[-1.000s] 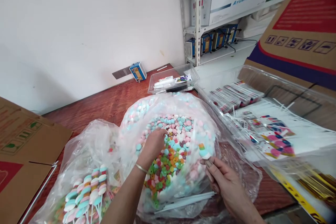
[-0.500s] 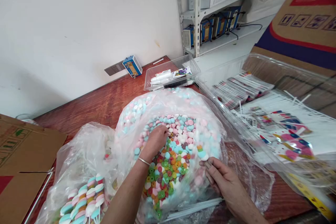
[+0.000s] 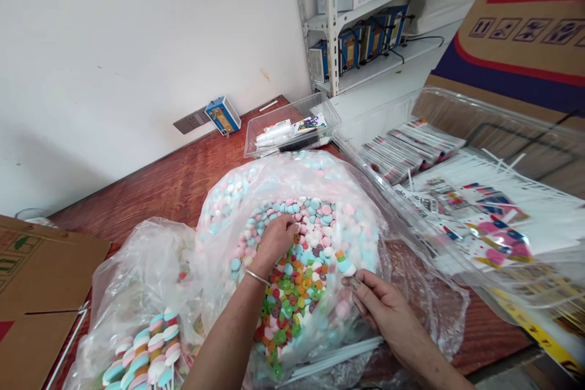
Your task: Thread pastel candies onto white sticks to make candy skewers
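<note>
A big clear plastic bag (image 3: pixel 365 195) lies open on the wooden table, full of pastel and bright ring-shaped candies (image 3: pixel 297 286). My left hand (image 3: pixel 275 239) reaches into it, a bangle on the wrist, with its fingertips pinched on a pale candy among the pink and blue ones. My right hand (image 3: pixel 381 308) rests at the bag's near right edge. It pinches a thin stick that carries a short stack of candies (image 3: pixel 342 261) at its tip.
A second bag at the near left holds finished candy skewers (image 3: pixel 146 350). Loose white sticks (image 3: pixel 338 353) lie under the big bag. A large clear tray (image 3: pixel 503 128) of printed wrappers stands right, a small clear box (image 3: pixel 329 111) behind. Cardboard boxes (image 3: pixel 36 280) flank the table.
My left hand has shifted slightly among the pastel candies and closed its fingertips. My right hand keeps its hold on the stick. The view has tilted a little.
</note>
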The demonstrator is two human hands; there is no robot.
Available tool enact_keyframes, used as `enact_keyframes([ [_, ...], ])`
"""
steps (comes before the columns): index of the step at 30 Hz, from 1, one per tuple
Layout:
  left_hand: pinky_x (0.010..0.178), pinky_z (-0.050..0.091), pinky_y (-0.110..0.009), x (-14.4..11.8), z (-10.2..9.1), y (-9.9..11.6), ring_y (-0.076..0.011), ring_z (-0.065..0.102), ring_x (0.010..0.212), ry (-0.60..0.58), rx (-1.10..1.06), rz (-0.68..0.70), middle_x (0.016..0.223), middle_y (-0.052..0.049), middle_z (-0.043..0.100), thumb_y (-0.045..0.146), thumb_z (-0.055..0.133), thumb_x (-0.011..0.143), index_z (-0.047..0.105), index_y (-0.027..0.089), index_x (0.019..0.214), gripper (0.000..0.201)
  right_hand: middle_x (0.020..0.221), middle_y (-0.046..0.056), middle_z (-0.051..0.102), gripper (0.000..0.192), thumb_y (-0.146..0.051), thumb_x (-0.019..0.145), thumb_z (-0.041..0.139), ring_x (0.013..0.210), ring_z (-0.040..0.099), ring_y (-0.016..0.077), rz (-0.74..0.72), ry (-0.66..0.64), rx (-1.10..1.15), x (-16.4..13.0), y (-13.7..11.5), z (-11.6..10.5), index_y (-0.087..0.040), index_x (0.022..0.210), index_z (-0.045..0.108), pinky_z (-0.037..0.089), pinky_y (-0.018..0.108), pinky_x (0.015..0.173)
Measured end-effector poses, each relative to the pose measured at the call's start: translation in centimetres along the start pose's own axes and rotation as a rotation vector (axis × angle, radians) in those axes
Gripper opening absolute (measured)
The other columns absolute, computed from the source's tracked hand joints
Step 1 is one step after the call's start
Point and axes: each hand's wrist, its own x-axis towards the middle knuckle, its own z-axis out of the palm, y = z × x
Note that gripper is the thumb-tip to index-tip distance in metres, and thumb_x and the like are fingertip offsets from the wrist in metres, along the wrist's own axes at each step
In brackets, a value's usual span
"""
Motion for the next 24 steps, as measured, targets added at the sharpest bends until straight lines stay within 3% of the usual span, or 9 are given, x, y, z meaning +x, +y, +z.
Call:
enact_keyframes([
  [8,0.068,0.043,-0.026,-2.1,-0.7,-0.3,-0.0158,0.057,0.073,-0.137,-0.311,-0.009,0.081,-0.002,0.064,0.042,0.047,0.088,0.058,0.018,0.082,0.027,0.066,-0.004,0.048,0.035,-0.054,0.087,0.057,0.056,0.038,0.0095,-0.023,-0.049,0.06,0.4,1.7,-0.1,-0.02,0.081,0.06,0.031,0.02,0.051],
  [15,0.069,0.044,-0.027,-1.0,-0.3,-1.2,-0.0174,0.06,0.075,-0.101,-0.406,-0.071,0.078,-0.002,0.063,0.04,0.053,0.086,0.055,0.02,0.079,0.022,0.065,-0.004,0.051,0.031,-0.051,0.089,0.057,0.056,0.041,0.0098,-0.01,-0.057,0.09,0.6,2.1,-0.2,-0.021,0.086,0.063,0.033,0.02,0.052],
  [19,0.066,0.046,-0.028,-0.1,-0.2,-2.4,-0.0171,0.063,0.07,-0.18,-0.471,-0.102,0.075,-0.002,0.064,0.04,0.056,0.083,0.055,0.02,0.086,0.02,0.065,-0.005,0.048,0.032,-0.052,0.088,0.058,0.056,0.039,0.0095,-0.012,-0.041,0.085,0.6,1.9,-0.3,-0.021,0.084,0.062,0.032,0.02,0.051],
  [24,0.067,0.047,-0.027,0.2,-1.0,-2.6,-0.0165,0.063,0.07,-0.307,-0.503,-0.112,0.071,-0.003,0.064,0.039,0.058,0.08,0.057,0.018,0.08,0.021,0.065,-0.005,0.047,0.032,-0.053,0.086,0.058,0.055,0.037,0.01,-0.016,-0.002,0.059,0.7,1.8,-0.3,-0.021,0.086,0.063,0.029,0.02,0.048],
])
